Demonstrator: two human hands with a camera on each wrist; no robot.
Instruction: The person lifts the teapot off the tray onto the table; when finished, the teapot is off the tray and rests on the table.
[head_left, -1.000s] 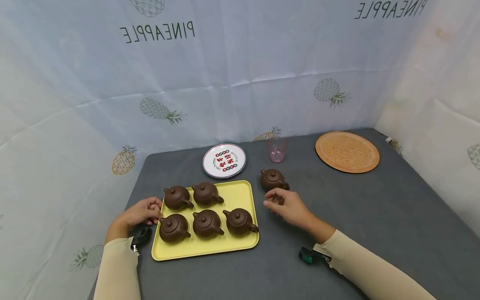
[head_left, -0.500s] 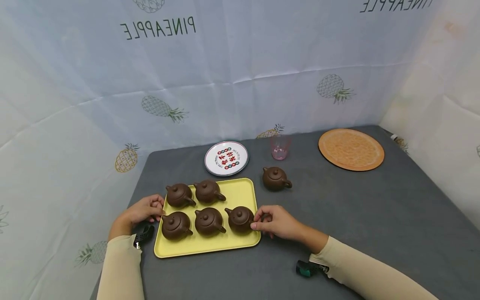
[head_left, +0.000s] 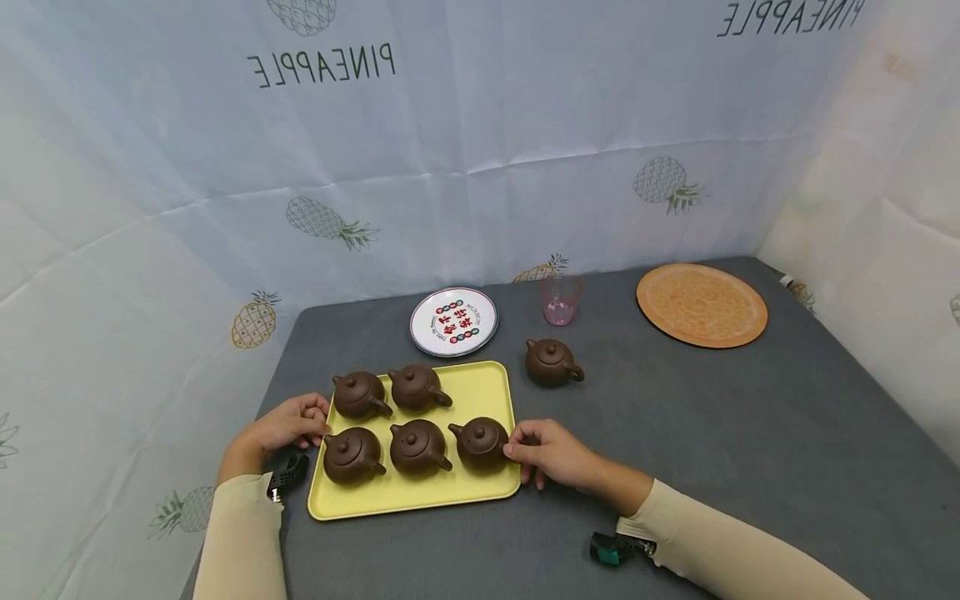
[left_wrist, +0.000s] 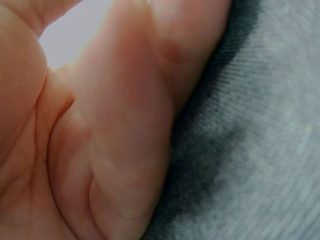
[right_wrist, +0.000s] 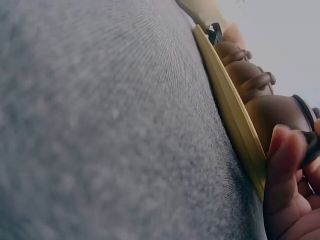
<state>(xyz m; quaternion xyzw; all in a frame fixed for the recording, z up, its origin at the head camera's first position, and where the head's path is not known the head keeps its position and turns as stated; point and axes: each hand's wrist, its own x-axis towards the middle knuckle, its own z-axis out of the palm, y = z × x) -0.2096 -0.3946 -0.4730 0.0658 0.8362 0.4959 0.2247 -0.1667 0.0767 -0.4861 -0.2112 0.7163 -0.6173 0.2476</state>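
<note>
A yellow tray point(head_left: 378, 500) bears several small brown teapots in two rows. At its front right corner, my right hand point(head_left: 551, 454) pinches the handle of a teapot point(head_left: 477, 444), which sits on the tray. The right wrist view shows the thumb and fingers point(right_wrist: 285, 155) about the dark handle, beside the tray's rim point(right_wrist: 235, 110). My left hand point(head_left: 290, 421) holds the tray's left edge, its fingers bent. In the left wrist view those curled fingers point(left_wrist: 125, 125) rest over the grey cloth, and the tray edge is hidden there.
Behind the tray's right end stands another brown teapot point(head_left: 550, 363) on the grey tabletop point(head_left: 675, 433). A white plate point(head_left: 454, 322) with red print, a clear pink cup point(head_left: 560, 302) and a round orange-brown mat point(head_left: 702, 305) lie towards the back. A pineapple-print curtain point(head_left: 480, 125) closes off the rear.
My right hand has come from beside the lone teapot, forward and left to the front right teapot's handle, and stays there. The left hand keeps its place at the tray edge.
</note>
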